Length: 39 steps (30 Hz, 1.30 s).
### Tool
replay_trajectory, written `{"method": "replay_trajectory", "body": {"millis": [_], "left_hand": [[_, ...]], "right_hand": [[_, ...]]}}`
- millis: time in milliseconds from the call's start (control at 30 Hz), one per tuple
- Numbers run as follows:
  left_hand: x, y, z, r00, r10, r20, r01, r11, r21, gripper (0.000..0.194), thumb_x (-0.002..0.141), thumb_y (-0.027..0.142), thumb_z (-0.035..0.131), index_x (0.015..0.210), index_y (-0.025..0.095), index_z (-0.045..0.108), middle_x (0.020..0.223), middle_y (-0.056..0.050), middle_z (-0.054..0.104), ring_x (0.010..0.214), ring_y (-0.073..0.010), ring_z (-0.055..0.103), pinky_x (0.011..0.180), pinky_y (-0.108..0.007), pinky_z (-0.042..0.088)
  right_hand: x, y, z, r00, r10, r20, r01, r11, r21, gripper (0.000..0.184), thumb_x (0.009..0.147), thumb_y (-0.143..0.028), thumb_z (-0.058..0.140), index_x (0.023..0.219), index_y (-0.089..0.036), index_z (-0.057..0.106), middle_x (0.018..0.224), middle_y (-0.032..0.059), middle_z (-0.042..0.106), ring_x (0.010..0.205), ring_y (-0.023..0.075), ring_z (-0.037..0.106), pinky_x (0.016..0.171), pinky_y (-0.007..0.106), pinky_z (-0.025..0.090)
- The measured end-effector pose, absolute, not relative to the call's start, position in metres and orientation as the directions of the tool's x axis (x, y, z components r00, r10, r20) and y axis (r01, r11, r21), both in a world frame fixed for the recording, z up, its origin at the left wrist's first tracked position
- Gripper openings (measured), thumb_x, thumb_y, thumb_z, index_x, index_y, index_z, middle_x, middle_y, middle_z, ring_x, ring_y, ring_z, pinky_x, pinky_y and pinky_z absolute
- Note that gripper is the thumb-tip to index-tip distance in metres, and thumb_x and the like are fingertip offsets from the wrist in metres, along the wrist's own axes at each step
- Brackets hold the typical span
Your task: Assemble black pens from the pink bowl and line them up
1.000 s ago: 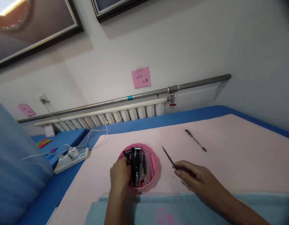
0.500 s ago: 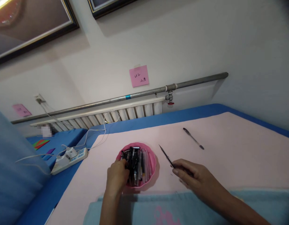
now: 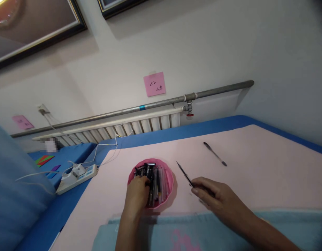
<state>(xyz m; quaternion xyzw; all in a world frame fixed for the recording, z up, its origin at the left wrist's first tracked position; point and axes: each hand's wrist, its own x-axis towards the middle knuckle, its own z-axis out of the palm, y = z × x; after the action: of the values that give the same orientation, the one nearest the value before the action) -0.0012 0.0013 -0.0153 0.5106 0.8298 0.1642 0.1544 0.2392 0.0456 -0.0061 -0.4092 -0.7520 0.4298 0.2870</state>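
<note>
A round pink basket (image 3: pixel 171 177) with a wavy rim stands on the pink sheet, holding black pen parts (image 3: pixel 151 170) and clear plastic tubes (image 3: pixel 163 181). My left hand (image 3: pixel 137 193) reaches over its left side, fingers curled down among the black parts. What those fingers grip, if anything, is hidden. To the right of the basket, my right hand (image 3: pixel 213 195) pinches a slim dark pen (image 3: pixel 184 173) between thumb and fingers, its pointed tip towards the upper left. Beyond that hand a capped clear pen (image 3: pixel 215 153) lies on the sheet.
A light blue cloth (image 3: pixel 155 232) lies along the near edge. At the left are a white power strip (image 3: pixel 77 178) with plugs and cables, and a blue curtain (image 3: pixel 17 195). A radiator (image 3: pixel 150 126) and a pipe (image 3: pixel 221 90) run along the wall behind the blue table edge.
My left hand has shifted right and slightly deeper over the black pen parts in the basket. My right hand holds the pen almost unmoved.
</note>
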Motion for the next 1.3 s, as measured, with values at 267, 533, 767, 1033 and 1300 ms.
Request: {"method": "replay_trajectory", "body": {"millis": [267, 533, 767, 1033, 1300], "left_hand": [[0.01, -0.003, -0.004, -0.547, 0.837, 0.02, 0.472, 0.289, 0.833, 0.017, 0.071, 0.022, 0.056, 0.085, 0.019, 0.066, 0.082, -0.004, 0.067, 0.075, -0.017, 0.06, 0.07, -0.027, 0.043], [0.081, 0.001, -0.004, -0.116, 0.971, -0.211, -0.36, 0.157, 0.92, 0.026, 0.058, 0.028, 0.074, 0.076, 0.012, 0.063, 0.062, -0.004, 0.065, 0.054, -0.0109, 0.057, 0.052, -0.022, 0.042], [0.091, 0.0, -0.006, -0.065, 0.965, -0.252, -0.456, 0.196, 0.868, 0.026, 0.059, 0.023, 0.075, 0.077, 0.011, 0.061, 0.063, -0.004, 0.066, 0.054, -0.0113, 0.059, 0.052, -0.022, 0.044], [0.099, 0.001, -0.006, -0.059, 0.955, -0.291, -0.546, 0.213, 0.81, 0.029, 0.056, 0.02, 0.077, 0.077, 0.011, 0.06, 0.062, -0.003, 0.065, 0.052, -0.0101, 0.059, 0.05, -0.021, 0.044], [0.099, 0.002, -0.009, -0.114, 0.953, -0.281, -0.525, 0.183, 0.831, 0.03, 0.055, 0.023, 0.078, 0.076, 0.01, 0.06, 0.063, -0.005, 0.067, 0.052, -0.0113, 0.06, 0.05, -0.022, 0.045]], "right_hand": [[0.239, 0.046, -0.005, -0.445, 0.894, -0.056, 0.075, -0.025, -0.997, 0.016, 0.077, -0.035, 0.055, 0.073, -0.02, 0.055, 0.052, -0.0067, 0.048, 0.039, 0.0072, 0.039, 0.037, 0.021, 0.031], [0.238, 0.047, -0.003, -0.332, 0.94, -0.082, -0.421, -0.226, -0.878, 0.014, 0.067, -0.024, 0.066, 0.073, -0.017, 0.056, 0.073, 0.0027, 0.065, 0.06, 0.0135, 0.059, 0.044, 0.021, 0.044], [0.238, 0.044, -0.004, -0.334, 0.942, -0.037, -0.488, -0.206, -0.848, 0.012, 0.068, -0.022, 0.068, 0.075, -0.018, 0.059, 0.076, 0.0029, 0.067, 0.062, 0.0147, 0.06, 0.046, 0.022, 0.046], [0.238, 0.045, -0.005, -0.337, 0.941, 0.016, -0.481, -0.158, -0.862, 0.009, 0.07, -0.021, 0.067, 0.075, -0.018, 0.06, 0.076, 0.0026, 0.067, 0.063, 0.015, 0.06, 0.047, 0.022, 0.045], [0.239, 0.043, -0.005, -0.286, 0.957, 0.044, -0.249, -0.03, -0.968, 0.017, 0.075, -0.032, 0.065, 0.07, -0.017, 0.058, 0.054, -0.0028, 0.057, 0.047, 0.0097, 0.05, 0.045, 0.021, 0.04]]}}
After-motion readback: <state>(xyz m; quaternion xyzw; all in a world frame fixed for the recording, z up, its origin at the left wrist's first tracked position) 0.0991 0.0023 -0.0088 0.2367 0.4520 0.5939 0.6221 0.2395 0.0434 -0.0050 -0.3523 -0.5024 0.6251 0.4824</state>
